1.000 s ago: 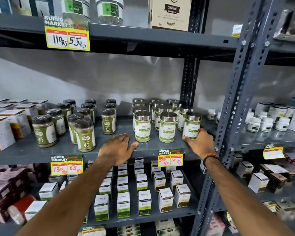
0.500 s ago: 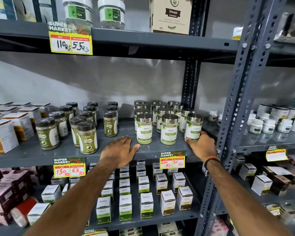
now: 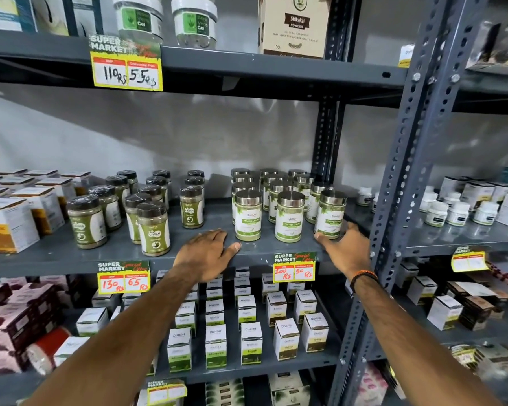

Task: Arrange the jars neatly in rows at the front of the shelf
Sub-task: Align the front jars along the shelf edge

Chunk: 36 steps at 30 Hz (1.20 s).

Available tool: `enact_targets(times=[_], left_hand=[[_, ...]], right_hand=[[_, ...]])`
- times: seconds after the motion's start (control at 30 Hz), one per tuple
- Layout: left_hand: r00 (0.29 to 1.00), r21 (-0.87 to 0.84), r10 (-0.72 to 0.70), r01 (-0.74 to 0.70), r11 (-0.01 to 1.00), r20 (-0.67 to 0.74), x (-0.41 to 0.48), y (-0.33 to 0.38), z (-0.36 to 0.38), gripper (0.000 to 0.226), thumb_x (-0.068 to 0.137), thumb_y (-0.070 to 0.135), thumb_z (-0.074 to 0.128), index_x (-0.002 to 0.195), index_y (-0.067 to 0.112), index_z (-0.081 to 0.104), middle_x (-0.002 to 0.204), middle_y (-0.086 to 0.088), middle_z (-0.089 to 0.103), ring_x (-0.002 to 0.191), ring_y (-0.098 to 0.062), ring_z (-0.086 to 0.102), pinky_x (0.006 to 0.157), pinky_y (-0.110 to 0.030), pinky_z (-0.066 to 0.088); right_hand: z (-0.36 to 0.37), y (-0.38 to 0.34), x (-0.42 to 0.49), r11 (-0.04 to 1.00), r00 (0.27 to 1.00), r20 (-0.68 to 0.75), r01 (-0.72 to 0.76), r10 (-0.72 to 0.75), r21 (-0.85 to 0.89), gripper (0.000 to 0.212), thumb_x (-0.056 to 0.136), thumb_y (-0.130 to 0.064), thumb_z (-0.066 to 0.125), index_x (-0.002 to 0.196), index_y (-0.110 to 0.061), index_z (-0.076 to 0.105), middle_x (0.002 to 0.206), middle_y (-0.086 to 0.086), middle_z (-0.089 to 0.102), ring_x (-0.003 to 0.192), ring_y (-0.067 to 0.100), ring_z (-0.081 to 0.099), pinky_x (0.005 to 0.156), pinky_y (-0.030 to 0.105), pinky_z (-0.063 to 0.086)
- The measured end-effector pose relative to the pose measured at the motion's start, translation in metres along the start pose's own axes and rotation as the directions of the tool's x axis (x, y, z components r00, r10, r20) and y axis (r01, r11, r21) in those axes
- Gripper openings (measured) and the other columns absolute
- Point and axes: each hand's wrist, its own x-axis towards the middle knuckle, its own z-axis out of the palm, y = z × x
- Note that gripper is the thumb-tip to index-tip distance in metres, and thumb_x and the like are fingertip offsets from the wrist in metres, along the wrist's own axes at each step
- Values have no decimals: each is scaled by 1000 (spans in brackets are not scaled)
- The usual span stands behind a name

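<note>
**Front row nearly straight, hands barely moved**

While we look from our arms out to the shelf, we see that very little has changed in the last second. Our left hand (image 3: 206,253) still lies flat on the front edge of the shelf (image 3: 56,256), fingers stretched out and close together, thumb poking toward the jars. It holds nothing. Our right hand (image 3: 345,247) still sits at the right end of the row. Its thumb and fingers curl around the bottom of the right front jar (image 3: 330,215), touching it, with the palm behind. The orange band (image 3: 364,276) is on that wrist.

Just past our hands stand three silver-lid jars in a front row: the left front jar (image 3: 248,215), the middle front jar (image 3: 289,216) and the one we touch. They stand upright, close to the shelf edge, with small gaps between them. The right one looks a tiny bit tilted or turned. We think it only needs a little nudge to line up.

Farther back, more silver-lid jars (image 3: 272,183) stand in rows behind them. To the left, the dark-lid jars (image 3: 153,227) are spread out unevenly, so we think those need tidying next.
</note>
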Motion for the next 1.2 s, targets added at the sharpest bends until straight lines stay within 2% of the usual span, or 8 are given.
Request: enact_targets(times=[0.1, 0.27, 0.5, 0.63, 0.73, 0.9, 1.03, 1.2], left_hand=[[999, -66, 40, -42, 997, -30, -18, 4, -5, 78, 100, 69, 28, 160, 18, 26, 167, -7, 32, 150, -28, 34, 119, -51, 34], [970, 70, 176, -166, 984, -169, -50, 9, -41, 73, 102, 63, 34, 159, 18, 23, 166, -8, 31, 150, -26, 32, 119, -50, 31], [901, 85, 144, -119, 989, -410, -85, -50, -113, 64, 102, 55, 42, 151, 14, 37, 155, -13, 45, 142, -30, 40, 118, -54, 37], [893, 71, 29, 3, 997, -448, -111, -107, -133, 63, 101, 59, 39, 148, 16, 39, 148, -12, 51, 136, -31, 46, 106, -53, 46], [892, 52, -87, 122, 991, -443, -132, -148, -133, 63, 102, 57, 43, 148, 14, 39, 147, -15, 51, 135, -36, 47, 99, -56, 48], [898, 37, -190, 222, 974, -398, -152, -211, -112, 69, 102, 61, 41, 149, 10, 38, 149, -18, 49, 138, -38, 46, 105, -53, 45], [930, 35, -241, 261, 965, -279, -150, -236, -91, 83, 100, 68, 38, 156, 6, 30, 159, -18, 40, 145, -36, 38, 112, -50, 38], [952, 29, -243, 253, 967, -185, -132, -253, -74, 89, 97, 74, 30, 157, 8, 29, 163, -17, 35, 147, -35, 36, 116, -49, 35]], right_hand=[[-11, -6, -23, 997, 995, -69, 73, -72, 14, 87, 81, -43, 84, 149, -5, 43, 141, 18, 61, 124, 35, 61, 101, 42, 51], [-21, -44, -57, 960, 956, -107, 277, -272, 32, 73, 88, -41, 77, 145, -8, 46, 142, 12, 59, 130, 30, 56, 105, 37, 43], [26, -133, -112, 844, 856, -4, 510, -516, 166, 64, 90, -40, 75, 141, -11, 50, 142, 6, 60, 128, 21, 57, 108, 41, 48], [81, -170, -140, 831, 833, 153, 479, -532, 283, 66, 87, -38, 80, 141, -13, 52, 141, 4, 61, 124, 20, 60, 104, 41, 52], [123, -191, -154, 840, 820, 245, 432, -517, 328, 70, 83, -46, 82, 138, -16, 53, 138, 3, 61, 123, 21, 60, 102, 44, 53], [174, -206, -172, 886, 832, 320, 378, -453, 270, 91, 75, -59, 82, 146, -17, 44, 143, 5, 57, 130, 24, 55, 104, 41, 50], [195, -205, -176, 887, 840, 296, 399, -455, 232, 85, 73, -57, 82, 139, -17, 46, 126, 1, 65, 111, 20, 64, 90, 37, 58], [205, -206, -174, 895, 845, 305, 384, -440, 228, 74, 74, -54, 82, 132, -22, 48, 120, -3, 67, 107, 19, 66, 89, 39, 59]])
